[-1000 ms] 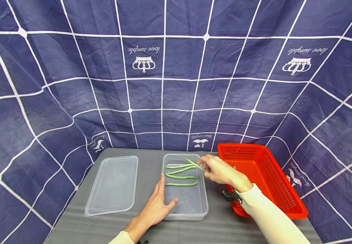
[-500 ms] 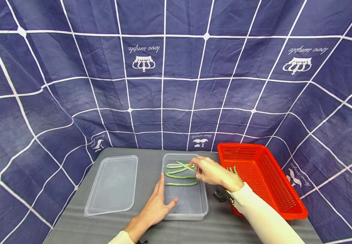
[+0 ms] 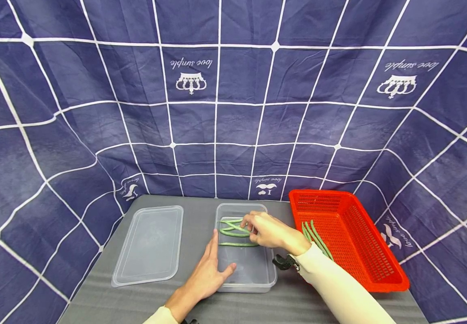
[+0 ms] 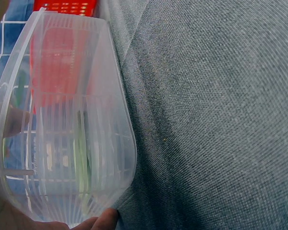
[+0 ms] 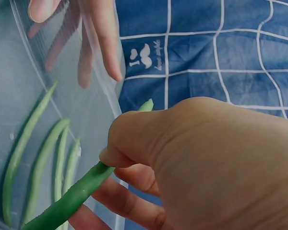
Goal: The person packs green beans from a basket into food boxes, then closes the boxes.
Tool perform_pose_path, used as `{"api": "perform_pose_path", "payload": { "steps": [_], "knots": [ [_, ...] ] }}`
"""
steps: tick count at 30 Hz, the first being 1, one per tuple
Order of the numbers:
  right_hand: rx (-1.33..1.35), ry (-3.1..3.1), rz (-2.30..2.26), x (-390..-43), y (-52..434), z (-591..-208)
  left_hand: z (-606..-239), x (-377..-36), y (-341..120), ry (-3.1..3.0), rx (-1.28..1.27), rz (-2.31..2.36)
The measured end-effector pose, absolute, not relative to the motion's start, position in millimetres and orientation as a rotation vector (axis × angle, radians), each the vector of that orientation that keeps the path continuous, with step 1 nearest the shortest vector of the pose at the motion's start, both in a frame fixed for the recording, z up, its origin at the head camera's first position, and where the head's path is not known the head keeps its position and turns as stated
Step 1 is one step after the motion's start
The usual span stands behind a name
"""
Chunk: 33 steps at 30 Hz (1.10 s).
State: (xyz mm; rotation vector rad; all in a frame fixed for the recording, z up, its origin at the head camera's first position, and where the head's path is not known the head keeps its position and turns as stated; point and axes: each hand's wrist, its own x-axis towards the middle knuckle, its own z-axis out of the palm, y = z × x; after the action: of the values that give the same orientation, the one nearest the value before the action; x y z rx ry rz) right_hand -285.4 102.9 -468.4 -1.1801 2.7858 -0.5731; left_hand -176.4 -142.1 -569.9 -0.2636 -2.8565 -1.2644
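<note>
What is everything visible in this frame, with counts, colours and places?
Clear container: one, transparent, centre of the table.
Lid: one, transparent, flat on the table beside the container, on the left.
Green beans in container: about five, green, one of them pinched by the right hand.
Basket: one, red mesh, beside the container on the right.
Beans in basket: a few, green; exact count unclear.
Table: one, grey.
Backdrop cloth: navy with white grid.
Left hand: flat against the container's left side.
Right hand: over the container, pinching a bean.

Clear lid (image 3: 149,245) on grey table (image 3: 193,207), blue grid cloth (image 3: 233,112) behind
</note>
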Motion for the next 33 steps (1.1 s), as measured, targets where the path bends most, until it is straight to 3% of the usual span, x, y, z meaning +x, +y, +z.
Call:
{"api": "perform_pose_path", "payload": {
  "steps": [33],
  "knots": [
    [-1.279,2.711,-0.380,-285,86,-495,-568,-177,-141,-2.870,-0.262,-1.250]
  ]
}}
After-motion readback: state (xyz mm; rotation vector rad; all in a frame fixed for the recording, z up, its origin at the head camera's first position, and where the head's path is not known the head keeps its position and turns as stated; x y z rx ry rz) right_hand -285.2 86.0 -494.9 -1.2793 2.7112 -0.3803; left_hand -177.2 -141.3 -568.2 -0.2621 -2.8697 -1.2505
